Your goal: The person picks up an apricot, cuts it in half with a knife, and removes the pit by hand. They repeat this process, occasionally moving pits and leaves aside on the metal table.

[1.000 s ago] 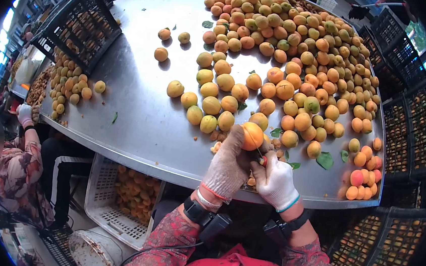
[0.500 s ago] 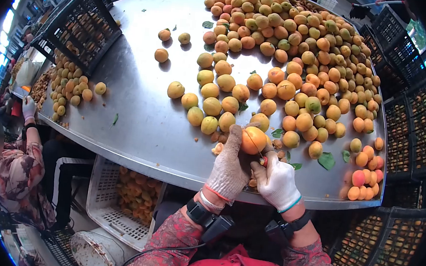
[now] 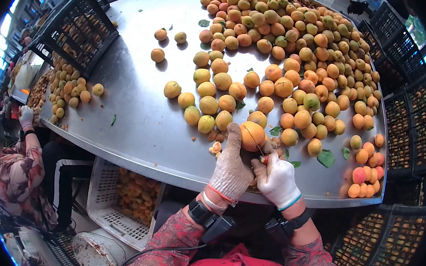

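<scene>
My left hand (image 3: 231, 172), in a soiled white knit glove, grips an orange apricot (image 3: 252, 136) above the table's near edge. A dark slit line runs across the fruit. My right hand (image 3: 277, 179), gloved too, is closed on a small tool (image 3: 263, 159) with a red and yellow handle, its thin tip at the apricot's lower right side. Several yellow-green apricots (image 3: 208, 105) lie just beyond my hands on the metal table (image 3: 138, 121). Opened fruit pieces (image 3: 215, 148) lie beside my left fingers. A large heap of apricots (image 3: 307, 45) covers the far right.
A black crate (image 3: 80, 30) tilts over apricots at the left. Below the table edge stands a white crate (image 3: 129, 227) of halved fruit, near a white bucket (image 3: 98, 252). Another person (image 3: 13, 181) works at the left. Black crates (image 3: 411, 130) of fruit stand at the right.
The view has shifted slightly. My hands hold nearly the same pose on the apricot and tool. The other person's gloved hand at the left has moved a little.
</scene>
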